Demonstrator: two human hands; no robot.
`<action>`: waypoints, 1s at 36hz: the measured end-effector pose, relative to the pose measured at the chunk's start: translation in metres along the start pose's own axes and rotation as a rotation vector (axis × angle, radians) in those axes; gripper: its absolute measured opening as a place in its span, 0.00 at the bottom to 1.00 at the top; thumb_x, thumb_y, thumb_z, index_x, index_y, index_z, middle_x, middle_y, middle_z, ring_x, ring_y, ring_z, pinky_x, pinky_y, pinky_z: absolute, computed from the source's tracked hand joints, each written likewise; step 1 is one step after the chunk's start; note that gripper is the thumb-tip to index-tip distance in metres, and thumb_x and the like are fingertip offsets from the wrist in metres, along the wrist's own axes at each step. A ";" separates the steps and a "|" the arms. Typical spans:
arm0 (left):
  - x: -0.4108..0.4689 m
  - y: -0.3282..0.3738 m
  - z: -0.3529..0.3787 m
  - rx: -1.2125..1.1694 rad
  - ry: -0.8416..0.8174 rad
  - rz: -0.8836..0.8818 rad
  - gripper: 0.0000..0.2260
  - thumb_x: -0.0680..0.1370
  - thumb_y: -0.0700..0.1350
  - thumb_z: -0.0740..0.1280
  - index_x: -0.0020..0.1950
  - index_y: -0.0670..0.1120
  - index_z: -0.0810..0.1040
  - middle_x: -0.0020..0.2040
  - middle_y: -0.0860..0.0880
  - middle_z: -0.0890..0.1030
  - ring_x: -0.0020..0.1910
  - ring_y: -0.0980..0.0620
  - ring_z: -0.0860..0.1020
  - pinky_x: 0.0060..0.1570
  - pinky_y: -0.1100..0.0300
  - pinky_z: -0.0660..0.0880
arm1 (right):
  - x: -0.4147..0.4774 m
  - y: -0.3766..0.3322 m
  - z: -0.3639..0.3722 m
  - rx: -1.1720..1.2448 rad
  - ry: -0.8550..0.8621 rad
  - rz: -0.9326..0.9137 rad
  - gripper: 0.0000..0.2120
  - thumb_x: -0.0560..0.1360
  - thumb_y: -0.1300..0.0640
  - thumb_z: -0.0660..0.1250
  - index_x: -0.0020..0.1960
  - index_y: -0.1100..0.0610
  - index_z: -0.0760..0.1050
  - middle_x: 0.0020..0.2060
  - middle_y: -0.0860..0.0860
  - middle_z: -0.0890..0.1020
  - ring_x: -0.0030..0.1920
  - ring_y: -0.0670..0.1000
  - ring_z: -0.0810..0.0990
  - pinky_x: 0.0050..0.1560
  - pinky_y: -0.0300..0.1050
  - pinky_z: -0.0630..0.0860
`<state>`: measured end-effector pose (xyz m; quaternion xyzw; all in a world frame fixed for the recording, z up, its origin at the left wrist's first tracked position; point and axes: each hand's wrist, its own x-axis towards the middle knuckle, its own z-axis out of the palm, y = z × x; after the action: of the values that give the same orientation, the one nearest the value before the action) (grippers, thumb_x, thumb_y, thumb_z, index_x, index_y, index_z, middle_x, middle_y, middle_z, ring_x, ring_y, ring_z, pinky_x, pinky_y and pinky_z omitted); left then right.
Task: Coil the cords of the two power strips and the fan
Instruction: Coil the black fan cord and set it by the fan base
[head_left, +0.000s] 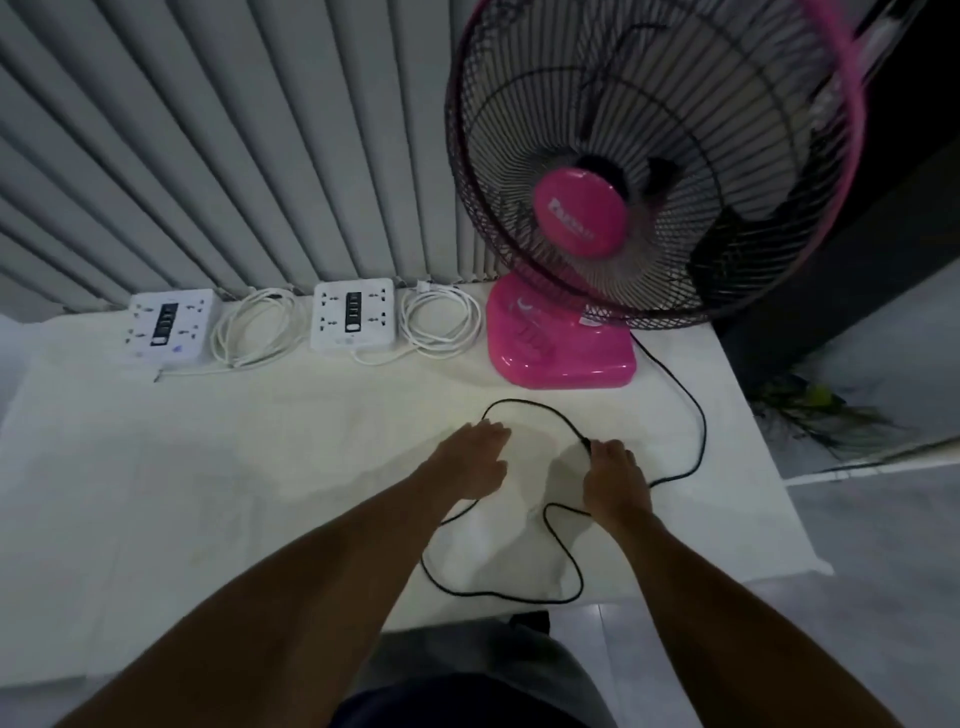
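Now the right hand (615, 483) pinches the fan cord (509, 400) beside the flat left hand (475, 462).

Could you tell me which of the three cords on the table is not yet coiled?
The black cord from the pink fan, lying in loose loops; both white cords sit coiled.

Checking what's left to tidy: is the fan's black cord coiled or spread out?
Spread out. The black cord runs from the pink fan in loose, uneven loops across the table; the right hand pinches it.
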<state>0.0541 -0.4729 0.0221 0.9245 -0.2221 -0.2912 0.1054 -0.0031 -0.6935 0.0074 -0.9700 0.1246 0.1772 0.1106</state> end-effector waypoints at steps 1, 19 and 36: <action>0.002 0.008 0.003 -0.026 -0.006 -0.019 0.28 0.83 0.51 0.57 0.81 0.46 0.54 0.81 0.47 0.55 0.80 0.49 0.52 0.78 0.55 0.48 | 0.003 0.005 0.001 0.019 0.010 -0.019 0.21 0.79 0.65 0.59 0.71 0.60 0.67 0.65 0.59 0.72 0.64 0.59 0.73 0.61 0.52 0.74; 0.031 0.049 -0.065 -0.963 0.287 -0.538 0.19 0.84 0.50 0.54 0.58 0.40 0.80 0.56 0.40 0.83 0.53 0.41 0.81 0.52 0.53 0.77 | 0.003 -0.057 -0.032 0.758 -0.131 -0.362 0.22 0.61 0.45 0.83 0.49 0.42 0.76 0.43 0.42 0.82 0.41 0.41 0.80 0.39 0.30 0.74; -0.036 -0.015 -0.173 -1.425 -0.437 -0.055 0.19 0.83 0.54 0.55 0.34 0.50 0.66 0.25 0.53 0.54 0.22 0.54 0.51 0.20 0.64 0.52 | 0.043 -0.135 -0.061 0.816 -0.265 -0.355 0.14 0.84 0.55 0.59 0.69 0.56 0.68 0.61 0.54 0.81 0.64 0.56 0.78 0.68 0.55 0.72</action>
<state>0.1343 -0.4318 0.1749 0.5586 0.0276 -0.5444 0.6252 0.0931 -0.5901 0.0705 -0.8225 0.0011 0.2145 0.5268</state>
